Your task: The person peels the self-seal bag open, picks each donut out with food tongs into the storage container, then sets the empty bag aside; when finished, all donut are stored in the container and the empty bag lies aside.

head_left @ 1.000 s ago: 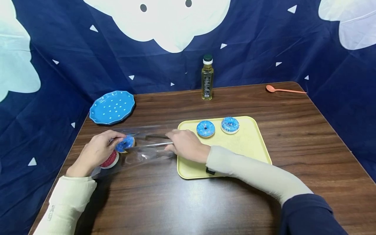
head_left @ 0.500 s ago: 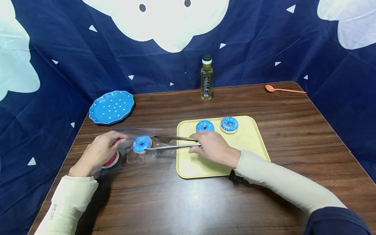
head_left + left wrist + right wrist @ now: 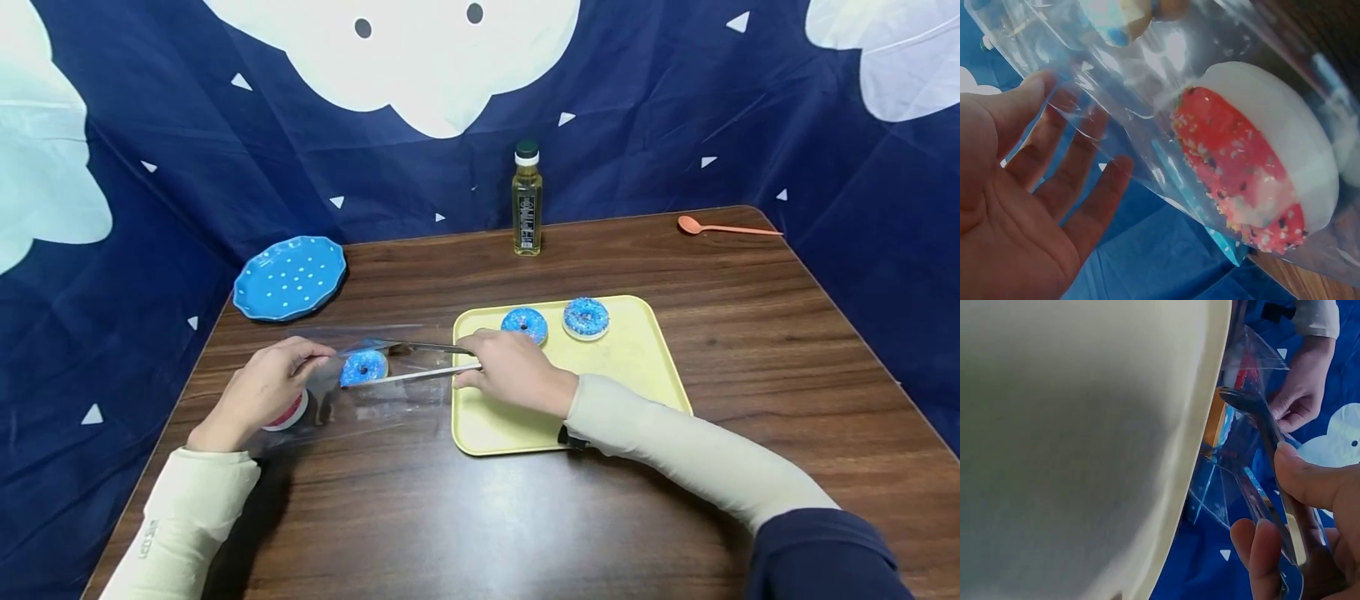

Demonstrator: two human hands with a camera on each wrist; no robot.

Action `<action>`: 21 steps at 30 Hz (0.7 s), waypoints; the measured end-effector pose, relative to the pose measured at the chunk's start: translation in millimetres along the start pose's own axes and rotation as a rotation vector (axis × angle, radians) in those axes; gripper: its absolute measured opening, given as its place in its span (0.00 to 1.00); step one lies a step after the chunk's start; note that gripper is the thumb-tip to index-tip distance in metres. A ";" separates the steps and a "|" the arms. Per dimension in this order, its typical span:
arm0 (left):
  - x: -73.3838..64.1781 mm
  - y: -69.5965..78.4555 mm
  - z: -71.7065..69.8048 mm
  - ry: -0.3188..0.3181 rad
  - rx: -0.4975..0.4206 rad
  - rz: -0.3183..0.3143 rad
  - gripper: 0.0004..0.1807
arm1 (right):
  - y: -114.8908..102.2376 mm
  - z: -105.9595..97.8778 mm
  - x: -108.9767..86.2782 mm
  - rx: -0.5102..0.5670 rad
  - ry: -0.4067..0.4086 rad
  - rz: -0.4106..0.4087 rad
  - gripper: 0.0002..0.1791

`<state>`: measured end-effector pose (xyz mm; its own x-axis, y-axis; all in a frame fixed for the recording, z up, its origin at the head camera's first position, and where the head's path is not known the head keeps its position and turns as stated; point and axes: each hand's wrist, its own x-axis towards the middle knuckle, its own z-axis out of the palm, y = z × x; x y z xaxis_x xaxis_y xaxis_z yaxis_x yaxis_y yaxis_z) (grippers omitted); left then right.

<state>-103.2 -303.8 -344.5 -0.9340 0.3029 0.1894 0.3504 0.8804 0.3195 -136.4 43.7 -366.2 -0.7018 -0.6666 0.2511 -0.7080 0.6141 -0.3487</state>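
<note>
My left hand (image 3: 258,387) pinches the edge of a clear plastic bag (image 3: 397,408) lying on the table. Through the film in the left wrist view, a donut with red sprinkled icing and a white base (image 3: 1254,162) shows beside that hand. A blue-iced donut (image 3: 364,365) is farther toward the bag's mouth. Metal tongs (image 3: 427,374) are gripped by my right hand (image 3: 517,371), which is above the left part of the yellow tray. Their arms reach into the bag, spread to either side of the blue donut; whether they touch it I cannot tell.
On the yellow tray (image 3: 600,383) sit two blue sprinkled donuts, one nearer (image 3: 525,321) and one to its right (image 3: 587,318). A blue dotted plate (image 3: 288,279) stands back left, an oil bottle (image 3: 527,208) at the back, an orange spoon (image 3: 693,226) back right.
The tongs first drew back to the right, then went a little left again into the bag. The blue donut shifted right, away from my left hand, which stays on the bag.
</note>
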 end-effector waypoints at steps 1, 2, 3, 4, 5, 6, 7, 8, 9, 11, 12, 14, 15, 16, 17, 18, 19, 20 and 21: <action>-0.3 -0.2 0.4 -0.002 -0.004 0.004 0.07 | -0.9 2.2 2.2 0.000 -0.005 -0.010 0.29; -0.5 -0.3 0.7 -0.004 -0.007 0.006 0.07 | -2.0 3.6 3.7 -0.003 -0.008 -0.020 0.29; -0.8 -0.4 0.8 -0.005 -0.010 0.008 0.07 | -2.6 4.7 4.7 -0.010 -0.008 -0.028 0.29; -1.0 -0.3 0.7 -0.006 -0.011 0.009 0.08 | -3.2 5.4 5.3 -0.014 -0.006 -0.036 0.29; -1.2 -0.2 0.4 -0.008 -0.011 0.008 0.08 | -3.6 5.4 5.2 -0.018 -0.002 -0.042 0.29; -1.3 -0.1 -0.1 -0.011 -0.009 0.005 0.08 | -3.5 5.5 4.9 -0.018 0.000 -0.047 0.29; -1.3 0.1 -0.1 -0.016 -0.008 -0.002 0.08 | -3.3 4.5 3.6 -0.013 0.002 -0.046 0.28; -1.3 0.3 -0.1 -0.022 -0.006 -0.012 0.08 | -2.8 3.4 2.1 -0.012 0.004 -0.046 0.27; -1.4 0.5 -0.3 -0.029 -0.006 -0.023 0.08 | -2.0 2.0 0.3 -0.009 0.005 -0.042 0.27; -1.6 0.9 -1.4 -0.042 -0.002 -0.047 0.09 | -0.4 -2.3 -4.3 -0.011 0.012 -0.036 0.26; -1.6 0.8 -2.0 -0.047 -0.004 -0.057 0.09 | 0.4 -4.9 -6.7 -0.011 0.015 -0.031 0.26; -1.5 0.3 -2.8 -0.054 -0.007 -0.068 0.09 | 2.2 -11.2 -12.2 -0.018 0.029 -0.023 0.26; -1.4 0.2 -3.3 -0.055 -0.008 -0.072 0.09 | 3.2 -14.4 -15.3 -0.020 0.037 -0.020 0.26; -1.2 0.0 -3.7 -0.053 -0.006 -0.074 0.09 | 4.3 -17.4 -18.4 -0.018 0.044 -0.018 0.26; -1.1 -0.3 -3.8 -0.053 -0.008 -0.077 0.09 | 5.4 -20.1 -21.7 -0.014 0.050 -0.017 0.26; -1.0 -0.5 -3.7 -0.055 -0.009 -0.079 0.09 | 6.8 -22.6 -25.6 -0.011 0.056 -0.019 0.26; -1.1 -0.6 -3.4 -0.058 -0.010 -0.084 0.09 | 8.5 -24.9 -29.8 -0.013 0.063 -0.022 0.25; -1.0 -0.9 -3.0 -0.060 -0.011 -0.086 0.09 | 10.4 -26.4 -34.1 -0.012 0.070 -0.025 0.25; -0.9 -1.0 -2.6 -0.059 -0.011 -0.087 0.09 | 12.3 -28.4 -38.9 -0.013 0.079 -0.028 0.26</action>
<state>-102.5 -305.8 -342.6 -0.9634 0.2465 0.1051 0.2678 0.9004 0.3429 -120.0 89.2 -354.7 -0.6852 -0.6484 0.3317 -0.7282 0.6014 -0.3286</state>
